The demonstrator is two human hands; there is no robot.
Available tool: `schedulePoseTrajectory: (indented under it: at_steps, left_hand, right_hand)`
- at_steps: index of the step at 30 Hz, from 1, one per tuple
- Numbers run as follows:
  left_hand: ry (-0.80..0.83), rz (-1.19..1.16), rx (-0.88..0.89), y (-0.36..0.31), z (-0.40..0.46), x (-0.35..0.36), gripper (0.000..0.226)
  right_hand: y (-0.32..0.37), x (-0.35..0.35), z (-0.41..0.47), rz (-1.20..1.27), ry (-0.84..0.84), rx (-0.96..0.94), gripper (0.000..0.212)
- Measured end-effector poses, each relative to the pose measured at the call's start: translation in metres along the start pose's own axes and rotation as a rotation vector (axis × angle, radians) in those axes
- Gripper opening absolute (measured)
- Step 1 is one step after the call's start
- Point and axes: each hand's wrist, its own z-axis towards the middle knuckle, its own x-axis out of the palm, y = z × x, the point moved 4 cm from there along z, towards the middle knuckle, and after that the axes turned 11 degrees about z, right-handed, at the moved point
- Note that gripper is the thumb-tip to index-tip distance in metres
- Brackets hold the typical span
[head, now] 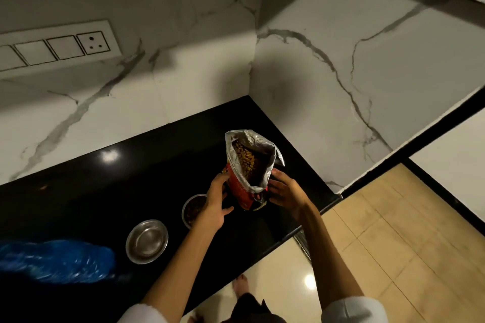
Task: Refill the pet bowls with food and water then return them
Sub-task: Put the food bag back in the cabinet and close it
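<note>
Where the black desk (pixel 78 207) runs off to my far left, a crumpled blue plastic bag (pixel 56 261) lies near its front edge. Next along sits an empty steel bowl (pixel 147 241), upright on the desk and apart from the bag. Just beyond it and a little farther back is a second steel bowl (pixel 193 208) holding dark kibble; my left forearm crosses over its near right rim.

My left hand (pixel 217 203) presses against the left side of the pet food bag (pixel 249 168), the fingers (pixel 219 181) laid up along the red panel and the thumb stretched out toward the bag's base, so it steadies the bag rather than clenching it. The bag stands on the desk close to the corner where the two marble walls meet, its silver-lined mouth wide open and tilted slightly back, with brown kibble (pixel 245 156) showing inside.

My right hand (pixel 284 191) is on the opposite side, fingers (pixel 278 174) curled against the lower right of the bag, grasping it just under the folded silver lip. Past the desk's right end, beige floor tiles (pixel 393 217) spread out below.
</note>
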Motion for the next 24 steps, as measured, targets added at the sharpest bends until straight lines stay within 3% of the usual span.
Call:
schedulePoseTrajectory:
  at_steps: [3,10,20,24]
  left_hand:
    - [-0.004,0.004,0.015,0.003,0.007,0.009,0.059]
    - [-0.02,-0.049,0.036,0.009,0.02,0.023,0.066]
    - [-0.055,-0.145,0.03,0.018,0.03,0.032,0.062]
    - [-0.079,-0.173,0.03,0.023,0.035,0.034,0.058]
  right_hand:
    - [0.002,-0.004,0.016,-0.024,0.072,0.011,0.074]
    - [0.009,-0.008,0.04,-0.096,0.191,0.047,0.08]
    - [0.009,0.0,0.058,-0.093,0.214,0.056,0.06]
    - [0.005,0.003,0.057,-0.093,0.218,0.023,0.062]
